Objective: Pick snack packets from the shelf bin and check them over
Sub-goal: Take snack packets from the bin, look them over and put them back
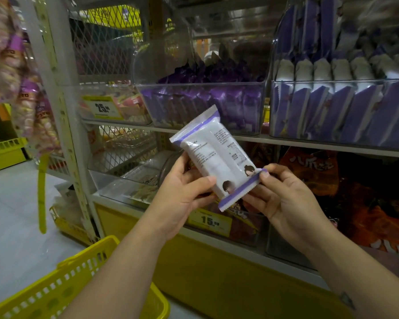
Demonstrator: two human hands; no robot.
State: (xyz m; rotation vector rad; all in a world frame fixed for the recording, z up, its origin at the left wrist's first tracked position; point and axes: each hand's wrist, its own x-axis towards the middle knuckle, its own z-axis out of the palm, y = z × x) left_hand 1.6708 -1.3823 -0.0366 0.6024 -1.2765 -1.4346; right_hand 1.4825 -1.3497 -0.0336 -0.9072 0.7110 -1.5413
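Head view — left hand point(182, 196), right hand point(285, 203) grip glossy, crimp-edged packet point(217, 155).

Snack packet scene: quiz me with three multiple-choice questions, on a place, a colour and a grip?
1. Where is the yellow basket? A) top shelf B) lower left, by the floor C) inside a bin
2. What colour are the snack packet's sealed ends? A) red B) green C) purple
3. How is the packet held? A) lying in a bin B) by both hands C) one hand only
Answers: 1 B, it sits low at the left; 2 C, purple bands edge both ends; 3 B, the left hand grips its side and the right hand pinches its lower end.
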